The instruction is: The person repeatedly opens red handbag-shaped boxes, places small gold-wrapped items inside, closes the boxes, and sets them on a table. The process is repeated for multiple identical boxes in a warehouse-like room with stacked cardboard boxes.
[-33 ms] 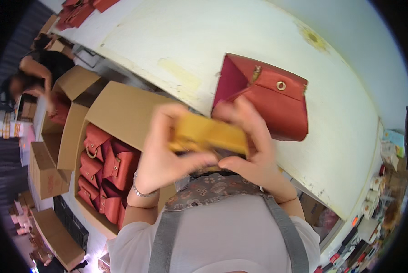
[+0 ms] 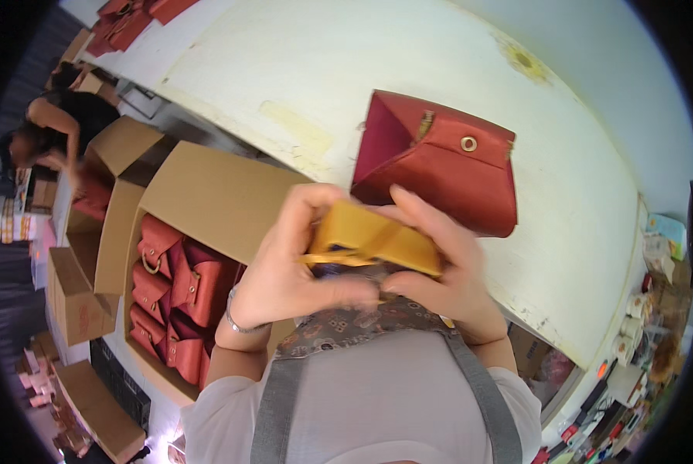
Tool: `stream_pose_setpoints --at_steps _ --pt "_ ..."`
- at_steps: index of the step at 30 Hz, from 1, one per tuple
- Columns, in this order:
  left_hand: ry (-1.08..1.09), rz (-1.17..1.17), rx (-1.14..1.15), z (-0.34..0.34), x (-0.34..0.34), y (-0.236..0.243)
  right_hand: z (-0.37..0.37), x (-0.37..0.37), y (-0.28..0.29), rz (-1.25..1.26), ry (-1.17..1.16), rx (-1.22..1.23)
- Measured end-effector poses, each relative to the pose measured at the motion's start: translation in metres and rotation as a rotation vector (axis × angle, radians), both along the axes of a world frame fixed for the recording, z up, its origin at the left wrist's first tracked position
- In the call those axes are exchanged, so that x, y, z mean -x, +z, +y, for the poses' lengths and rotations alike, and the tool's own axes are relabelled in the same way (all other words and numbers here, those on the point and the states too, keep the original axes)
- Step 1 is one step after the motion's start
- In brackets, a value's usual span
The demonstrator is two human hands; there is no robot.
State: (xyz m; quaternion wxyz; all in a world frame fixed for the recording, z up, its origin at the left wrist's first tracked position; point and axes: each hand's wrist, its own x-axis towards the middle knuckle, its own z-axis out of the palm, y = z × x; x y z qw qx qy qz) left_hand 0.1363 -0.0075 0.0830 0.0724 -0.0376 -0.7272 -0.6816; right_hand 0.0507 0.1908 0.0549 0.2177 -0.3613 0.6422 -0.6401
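My left hand (image 2: 296, 278) and my right hand (image 2: 435, 267) grip a yellow item (image 2: 373, 236) with a dark part along its lower side, held close above my patterned apron (image 2: 346, 332). Both thumbs are bent over its lower side; the detail there is blurred. Just beyond my hands, a red bag (image 2: 447, 185) with a maroon inside, a brass grommet and zipper pulls lies on the white table (image 2: 246, 62).
An open carton (image 2: 223, 185) full of red bags (image 2: 161, 294) stands at lower left. Another person (image 2: 72, 124) bends over a second carton (image 2: 114, 201) at far left. More red bags (image 2: 122, 23) sit at the table's far end. Assorted clutter (image 2: 655, 271) lines the right side.
My hands and the yellow item have shifted slightly right and down, and the item is tilted a little differently. The surroundings appear shifted slightly to the left.
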Motion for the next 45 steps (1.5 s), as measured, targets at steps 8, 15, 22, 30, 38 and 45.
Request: stream_pose_setpoints --at_steps 8,15,22,30,38,45 --pt "-0.090 0.053 0.749 -0.030 0.105 -0.042 0.144 0.064 0.015 0.088 -1.192 -0.025" --pt "-0.499 0.187 0.717 -0.027 0.125 -0.008 0.150 0.078 -0.005 0.536 -0.879 -0.454" --pt "-0.392 0.062 0.989 -0.016 0.127 -0.018 0.112 0.059 0.002 0.953 -0.645 -0.200" --pt "0.342 0.372 0.641 -0.008 0.165 -0.002 0.115 0.062 0.020 0.447 -0.308 0.130" --pt "0.736 0.799 1.105 0.008 0.225 -0.046 0.035 0.138 0.016 0.732 -0.178 -0.264" --pt "0.033 0.205 0.961 -0.007 0.141 -0.021 -0.017 0.168 -0.003 1.005 -0.372 -0.037"
